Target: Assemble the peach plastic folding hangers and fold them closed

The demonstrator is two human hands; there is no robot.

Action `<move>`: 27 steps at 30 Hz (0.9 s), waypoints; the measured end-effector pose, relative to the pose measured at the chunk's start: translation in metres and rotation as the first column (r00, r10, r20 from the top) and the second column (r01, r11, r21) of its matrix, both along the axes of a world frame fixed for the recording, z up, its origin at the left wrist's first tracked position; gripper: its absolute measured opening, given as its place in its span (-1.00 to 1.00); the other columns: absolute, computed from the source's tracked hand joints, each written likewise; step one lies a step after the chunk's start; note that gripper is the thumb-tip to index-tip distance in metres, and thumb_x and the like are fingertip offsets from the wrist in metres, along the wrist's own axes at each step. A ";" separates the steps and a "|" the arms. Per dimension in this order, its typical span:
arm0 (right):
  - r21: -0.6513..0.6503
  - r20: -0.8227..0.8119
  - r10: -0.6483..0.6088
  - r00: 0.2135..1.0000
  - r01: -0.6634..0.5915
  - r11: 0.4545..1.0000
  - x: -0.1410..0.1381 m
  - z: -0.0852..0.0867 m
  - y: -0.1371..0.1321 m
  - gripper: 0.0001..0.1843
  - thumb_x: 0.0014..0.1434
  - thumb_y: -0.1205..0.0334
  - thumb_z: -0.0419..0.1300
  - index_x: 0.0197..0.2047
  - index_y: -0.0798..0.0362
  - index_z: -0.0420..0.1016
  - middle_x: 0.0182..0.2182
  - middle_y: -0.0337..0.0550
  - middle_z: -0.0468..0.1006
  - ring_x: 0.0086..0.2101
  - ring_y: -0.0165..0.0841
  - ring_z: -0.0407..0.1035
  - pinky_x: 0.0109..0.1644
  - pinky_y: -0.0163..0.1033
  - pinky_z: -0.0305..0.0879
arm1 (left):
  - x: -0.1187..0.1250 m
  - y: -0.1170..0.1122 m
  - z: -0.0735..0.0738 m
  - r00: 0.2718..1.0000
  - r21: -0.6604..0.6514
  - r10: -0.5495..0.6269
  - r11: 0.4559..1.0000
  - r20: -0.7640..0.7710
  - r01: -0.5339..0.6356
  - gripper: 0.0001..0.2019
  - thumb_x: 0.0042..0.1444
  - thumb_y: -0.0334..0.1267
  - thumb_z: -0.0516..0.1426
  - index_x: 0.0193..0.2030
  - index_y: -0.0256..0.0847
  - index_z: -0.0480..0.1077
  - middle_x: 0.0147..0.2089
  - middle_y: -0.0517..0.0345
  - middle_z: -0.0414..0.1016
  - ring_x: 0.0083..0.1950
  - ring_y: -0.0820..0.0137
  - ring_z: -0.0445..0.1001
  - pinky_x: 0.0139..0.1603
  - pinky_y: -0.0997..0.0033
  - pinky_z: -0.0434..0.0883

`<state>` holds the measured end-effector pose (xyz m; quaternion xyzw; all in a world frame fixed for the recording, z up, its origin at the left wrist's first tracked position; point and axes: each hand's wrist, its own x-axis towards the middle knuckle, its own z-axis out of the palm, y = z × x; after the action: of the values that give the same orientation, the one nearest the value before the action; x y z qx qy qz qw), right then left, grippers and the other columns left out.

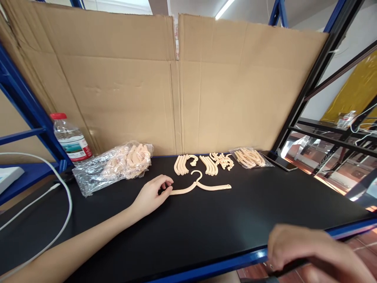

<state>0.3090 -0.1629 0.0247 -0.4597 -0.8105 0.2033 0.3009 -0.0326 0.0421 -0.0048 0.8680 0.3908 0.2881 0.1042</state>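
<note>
Head view: the left hand's (151, 195) fingers (166, 182) are curled in, and their tips, with the thumb, close on the left end of a beige hanger (203, 186). The hanger lies flat on the black desk (206, 228), arms spread left and right, hook pointing away from the person. The palm rests on the desk and the forearm runs back to the lower left corner.

The right hand (309, 249) is blurred at the desk's near blue edge, fingers bent down. A dark shape shows under it, but I cannot tell whether the hand grips anything.

Just behind the hanger sit three small heaps of beige parts: curved arms (182, 164), more arms (209, 165), and small hooks (223, 160). Right of these lies a small clear bag (249, 157) of parts, with a phone (279, 161) beside it. Left of the heaps, near the left hand, is a bigger crumpled bag (113, 167) of parts, and behind it a bottle (70, 139) with a red cap. A white cable (66, 204) loops over the desk's left side. A cardboard (176, 86) wall stands along the back.
</note>
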 end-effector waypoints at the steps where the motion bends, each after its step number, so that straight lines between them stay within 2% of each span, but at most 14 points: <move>1: 0.037 -0.066 -0.010 0.998 0.013 0.999 0.003 0.012 0.013 -0.70 0.33 -0.09 -0.04 -0.09 -0.36 0.50 -0.35 -0.10 0.56 -0.26 -0.11 0.51 -0.22 0.02 0.48 | 0.000 0.004 0.001 1.000 -0.015 0.000 1.000 0.007 0.000 -0.88 0.22 -0.26 0.03 -0.17 -0.16 0.35 -0.25 0.15 0.48 -0.32 0.40 0.48 -0.34 0.40 0.43; 2: 0.103 -0.228 -0.018 0.974 0.042 0.994 0.004 0.024 0.028 -0.70 0.35 -0.03 -0.04 -0.14 -0.26 0.52 -0.40 -0.08 0.56 -0.32 -0.13 0.50 -0.19 0.03 0.46 | 0.000 0.007 0.003 1.000 -0.030 -0.002 1.000 0.012 0.003 -0.87 0.21 -0.25 0.04 -0.15 -0.16 0.35 -0.23 0.14 0.49 -0.33 0.40 0.49 -0.37 0.41 0.44; 3: 0.126 -0.296 0.010 0.955 0.029 0.992 0.003 0.036 0.046 -0.74 0.34 0.02 0.02 -0.19 -0.19 0.53 -0.42 -0.09 0.56 -0.35 -0.17 0.49 -0.18 -0.01 0.44 | 0.000 0.011 0.005 1.000 -0.048 -0.006 0.999 0.013 0.007 -0.86 0.19 -0.24 0.06 -0.13 -0.16 0.34 -0.21 0.12 0.50 -0.35 0.40 0.50 -0.40 0.42 0.45; 4: 0.119 -0.294 0.024 0.956 0.012 0.993 0.000 0.047 0.065 -0.77 0.33 0.06 0.07 -0.23 -0.14 0.54 -0.42 -0.10 0.56 -0.35 -0.20 0.47 -0.19 -0.07 0.44 | 0.000 0.015 0.007 1.000 -0.064 -0.011 0.998 0.012 0.012 -0.84 0.18 -0.24 0.07 -0.10 -0.16 0.34 -0.19 0.11 0.51 -0.36 0.41 0.52 -0.42 0.43 0.46; 7: 0.065 -0.168 0.048 0.985 -0.038 0.997 -0.012 0.067 0.126 -0.73 0.32 0.05 0.08 -0.20 -0.01 0.54 -0.37 -0.12 0.58 -0.30 -0.26 0.47 -0.19 -0.18 0.42 | 0.001 0.029 0.012 1.000 -0.092 -0.028 0.995 0.002 0.028 -0.77 0.16 -0.24 0.08 -0.04 -0.16 0.33 -0.12 0.07 0.51 -0.42 0.44 0.53 -0.42 0.41 0.51; 9: 0.059 0.001 0.069 0.998 -0.069 0.996 -0.020 0.069 0.166 -0.71 0.33 0.08 0.04 -0.19 0.04 0.53 -0.32 -0.13 0.59 -0.30 -0.29 0.48 -0.23 -0.23 0.40 | 0.004 0.039 0.013 0.999 -0.081 -0.039 0.996 -0.005 0.038 -0.77 0.14 -0.25 0.10 -0.04 -0.17 0.35 -0.09 0.04 0.50 -0.38 0.41 0.54 -0.36 0.35 0.54; 11: 0.136 0.227 0.010 0.974 -0.042 0.990 -0.026 0.062 0.203 -0.73 0.32 0.20 0.01 -0.15 0.05 0.53 -0.34 -0.18 0.60 -0.35 -0.35 0.47 -0.27 -0.28 0.36 | 0.009 0.050 0.012 0.999 -0.046 -0.050 0.998 -0.006 0.049 -0.76 0.12 -0.28 0.10 -0.05 -0.17 0.37 -0.04 0.00 0.49 -0.20 0.30 0.56 -0.20 0.25 0.55; 13: 0.151 0.300 0.006 0.954 -0.054 0.987 -0.032 0.050 0.235 -0.78 0.26 0.32 0.07 -0.17 0.07 0.55 -0.40 -0.18 0.60 -0.40 -0.35 0.46 -0.27 -0.27 0.32 | 0.014 0.059 0.008 0.998 -0.003 -0.066 0.998 -0.002 0.066 -0.72 0.10 -0.32 0.11 -0.02 -0.17 0.37 0.05 -0.05 0.47 0.04 0.19 0.49 0.05 0.11 0.47; 15: 0.170 0.357 0.007 0.934 -0.072 0.983 -0.040 0.036 0.261 -0.79 0.22 0.37 0.11 -0.16 0.07 0.57 -0.40 -0.16 0.60 -0.39 -0.31 0.46 -0.27 -0.25 0.28 | 0.017 0.066 0.004 0.996 0.027 -0.088 0.996 -0.001 0.088 -0.69 0.10 -0.33 0.12 0.01 -0.17 0.36 0.13 -0.07 0.44 0.17 0.15 0.41 0.19 0.04 0.37; 18: 0.179 0.420 0.033 0.907 -0.118 0.977 -0.050 0.017 0.287 -0.77 0.16 0.42 0.19 -0.12 0.07 0.57 -0.34 -0.14 0.60 -0.35 -0.28 0.45 -0.28 -0.26 0.23 | 0.015 0.072 -0.003 0.995 0.045 -0.104 0.994 -0.007 0.104 -0.70 0.13 -0.32 0.12 0.03 -0.17 0.36 0.13 -0.06 0.46 0.16 0.16 0.42 0.17 0.04 0.39; 21: 0.168 0.451 0.072 0.890 -0.164 0.972 -0.054 0.002 0.302 -0.72 0.12 0.40 0.27 -0.06 0.07 0.55 -0.33 -0.13 0.57 -0.31 -0.26 0.44 -0.27 -0.27 0.22 | 0.011 0.072 -0.008 0.995 0.062 -0.103 0.993 -0.014 0.103 -0.72 0.16 -0.32 0.10 0.03 -0.15 0.36 0.11 -0.01 0.49 0.12 0.18 0.46 0.14 0.07 0.41; 27: 0.158 0.427 0.104 0.898 -0.188 0.969 -0.047 -0.013 0.314 -0.56 0.16 0.29 0.30 0.12 0.07 0.46 -0.33 -0.14 0.55 -0.30 -0.28 0.43 -0.24 -0.28 0.25 | 0.012 0.068 -0.010 0.992 0.096 -0.121 0.988 -0.034 0.123 -0.76 0.22 -0.34 0.07 0.02 -0.15 0.37 0.05 0.00 0.50 0.07 0.22 0.46 0.14 0.11 0.40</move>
<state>0.2618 0.1514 0.0117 -0.3982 -0.9041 0.0424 0.1490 -0.0208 0.1098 -0.0146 0.8983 0.3238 0.2878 0.0733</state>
